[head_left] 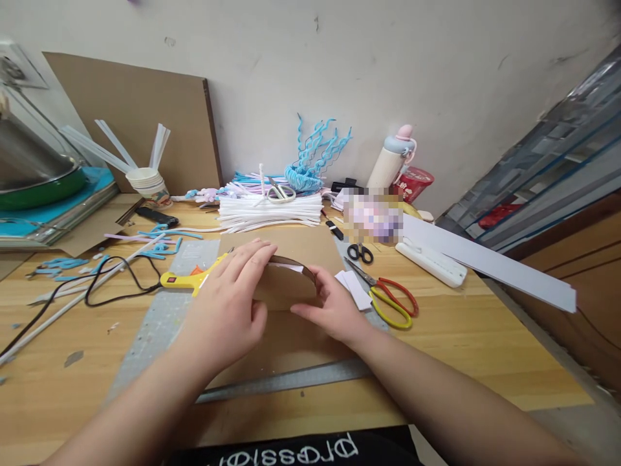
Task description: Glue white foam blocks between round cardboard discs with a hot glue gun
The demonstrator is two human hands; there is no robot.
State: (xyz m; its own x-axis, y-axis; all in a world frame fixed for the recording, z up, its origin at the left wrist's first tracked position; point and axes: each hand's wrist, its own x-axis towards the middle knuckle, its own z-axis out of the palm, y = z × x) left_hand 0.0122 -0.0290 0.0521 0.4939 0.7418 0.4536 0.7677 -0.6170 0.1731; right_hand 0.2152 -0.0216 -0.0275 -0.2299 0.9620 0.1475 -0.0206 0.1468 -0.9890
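A thin brown strip, apparently cardboard, bent into an arch [306,270], spans my two hands over the work surface. My left hand [228,304] grips its left end, fingers over the top and thumb toward me. The right end is pinched between thumb and fingers of my right hand [334,304]. A bit of white [291,266] shows on the strip's inner side. Underneath lies a flat brown cardboard sheet [286,343] on a grey cutting mat [145,343]. A yellow glue gun [187,279] rests just left of my left hand, its front hidden behind that hand.
Red-and-yellow-handled scissors [388,301] and white paper pieces [354,289] lie right of my right hand. A metal ruler [281,380] crosses the front. White pipe cleaners [272,212], a blue coiled piece [310,168], paper cups [148,182] and a bottle [391,162] stand behind. A black cord [121,265] runs left.
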